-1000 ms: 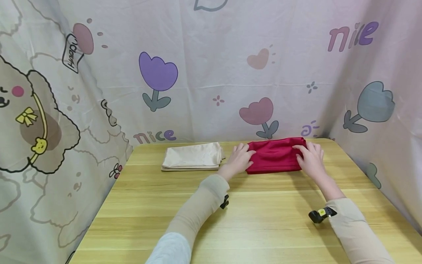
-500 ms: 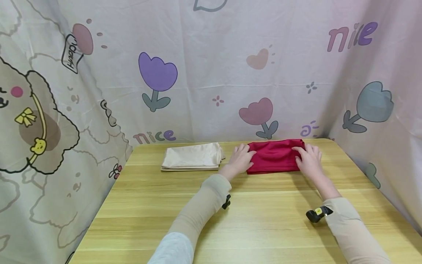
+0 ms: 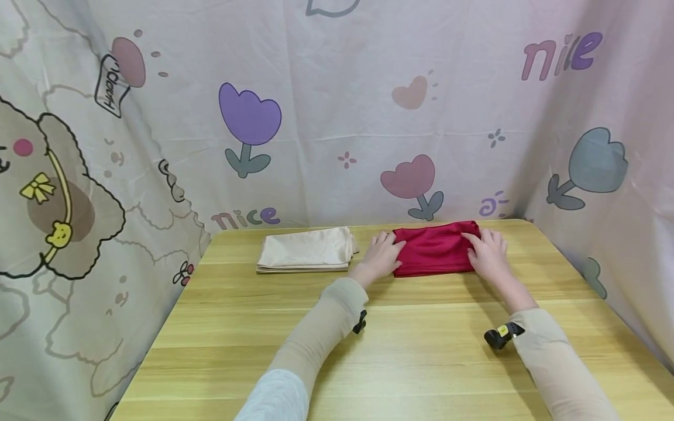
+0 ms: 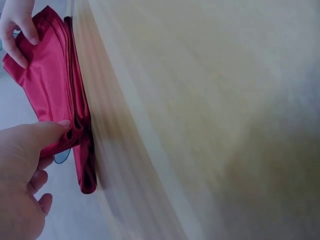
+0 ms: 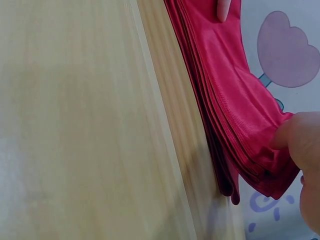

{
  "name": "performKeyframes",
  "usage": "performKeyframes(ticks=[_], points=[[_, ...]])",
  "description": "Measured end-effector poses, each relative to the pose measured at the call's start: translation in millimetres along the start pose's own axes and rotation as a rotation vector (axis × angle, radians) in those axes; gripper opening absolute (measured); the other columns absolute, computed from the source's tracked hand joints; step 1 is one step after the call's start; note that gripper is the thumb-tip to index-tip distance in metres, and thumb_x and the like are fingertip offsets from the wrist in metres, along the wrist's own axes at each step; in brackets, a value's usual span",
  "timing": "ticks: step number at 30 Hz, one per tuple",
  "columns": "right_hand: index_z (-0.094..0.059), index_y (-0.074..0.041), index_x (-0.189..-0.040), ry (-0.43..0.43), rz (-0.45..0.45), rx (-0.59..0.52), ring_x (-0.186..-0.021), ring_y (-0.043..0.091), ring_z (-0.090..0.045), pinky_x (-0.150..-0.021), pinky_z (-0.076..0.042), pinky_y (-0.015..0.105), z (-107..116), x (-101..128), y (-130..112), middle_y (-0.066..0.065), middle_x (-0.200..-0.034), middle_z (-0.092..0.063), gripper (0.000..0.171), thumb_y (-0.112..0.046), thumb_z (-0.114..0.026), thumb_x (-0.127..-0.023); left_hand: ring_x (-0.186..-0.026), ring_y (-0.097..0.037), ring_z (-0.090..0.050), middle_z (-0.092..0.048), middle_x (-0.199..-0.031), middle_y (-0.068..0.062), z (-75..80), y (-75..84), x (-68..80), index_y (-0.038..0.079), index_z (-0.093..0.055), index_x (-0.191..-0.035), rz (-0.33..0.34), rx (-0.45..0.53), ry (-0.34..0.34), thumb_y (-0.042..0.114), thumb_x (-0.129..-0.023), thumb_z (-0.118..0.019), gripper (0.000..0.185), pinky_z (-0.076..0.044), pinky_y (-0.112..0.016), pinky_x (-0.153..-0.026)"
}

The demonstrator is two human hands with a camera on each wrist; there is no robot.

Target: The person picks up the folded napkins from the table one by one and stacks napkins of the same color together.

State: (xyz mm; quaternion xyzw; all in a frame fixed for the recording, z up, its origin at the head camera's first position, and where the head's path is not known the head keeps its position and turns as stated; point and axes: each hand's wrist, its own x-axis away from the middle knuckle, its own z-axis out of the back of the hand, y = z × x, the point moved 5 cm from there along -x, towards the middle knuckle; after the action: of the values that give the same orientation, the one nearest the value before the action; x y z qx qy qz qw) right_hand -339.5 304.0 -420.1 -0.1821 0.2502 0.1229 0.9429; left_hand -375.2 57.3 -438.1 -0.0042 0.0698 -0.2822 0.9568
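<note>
Left hand (image 3: 383, 255) rests at the left end of the folded red cloth (image 3: 434, 250), just right of centre in the head view, fingers laid over the cloth's top and thumb at its near edge, so it grasps that end; the left wrist view shows more, with the thumb (image 4: 47, 131) pressed against the stacked folds at the cloth's (image 4: 50, 85) corner. Further right in the head view, the right hand (image 3: 488, 255) covers the cloth's right end the same way, and the right wrist view shows its thumb (image 5: 295, 132) pinching the layered edge of the cloth (image 5: 225, 90), a detail the head camera hides beneath the knuckles. Only the wrist views reveal that the cloth is many thin layers, smooth and slightly shiny, deep red, stacked into a neat flat rectangle. It lies toward the far edge of the wooden table (image 3: 400, 356), close to the printed curtain (image 3: 337, 111) behind. To its left, apart from it, a folded beige cloth (image 3: 305, 250) lies flat, also near the far edge. Between the two cloths a narrow strip of bare wood shows, and the broad near half of the table spreads open under both forearms; the curtain closes in on the left, back and right sides.
</note>
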Motion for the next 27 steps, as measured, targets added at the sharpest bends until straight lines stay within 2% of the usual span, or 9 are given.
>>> performKeyframes(ticks=[11,21,27], points=[[-0.06,0.007,-0.133,-0.061,-0.016,0.023,-0.122,0.054,-0.034,-0.089,-0.026,0.064,-7,-1,2,0.034,-0.127,-0.046,0.041,-0.001,-0.063,-0.092,-0.136,-0.023,-0.041,-0.052,-0.147,-0.001,-3.3,-0.8,1.4,0.024,-0.05,-0.154,0.032,-0.017,-0.033,0.044,-0.101,-0.064,0.059,-0.038,-0.037,-0.104],[-0.058,0.007,-0.137,-0.101,-0.033,0.034,-0.125,0.052,-0.035,-0.094,-0.027,0.064,-18,-3,7,0.032,-0.133,-0.046,0.04,-0.008,-0.058,-0.099,-0.142,-0.023,-0.039,-0.049,-0.153,0.0,-7.3,-5.2,3.9,0.024,-0.047,-0.156,0.095,0.04,-0.078,0.046,-0.102,-0.061,0.06,-0.036,-0.041,-0.111],[-0.057,0.007,-0.138,-0.105,-0.029,0.04,-0.126,0.052,-0.034,-0.095,-0.027,0.065,-22,-4,9,0.032,-0.134,-0.046,0.041,-0.008,-0.057,-0.1,-0.146,-0.026,-0.037,-0.046,-0.158,-0.001,-12.6,-7.7,3.4,0.022,-0.044,-0.158,0.098,0.059,-0.102,0.046,-0.104,-0.058,0.061,-0.036,-0.045,-0.114]])
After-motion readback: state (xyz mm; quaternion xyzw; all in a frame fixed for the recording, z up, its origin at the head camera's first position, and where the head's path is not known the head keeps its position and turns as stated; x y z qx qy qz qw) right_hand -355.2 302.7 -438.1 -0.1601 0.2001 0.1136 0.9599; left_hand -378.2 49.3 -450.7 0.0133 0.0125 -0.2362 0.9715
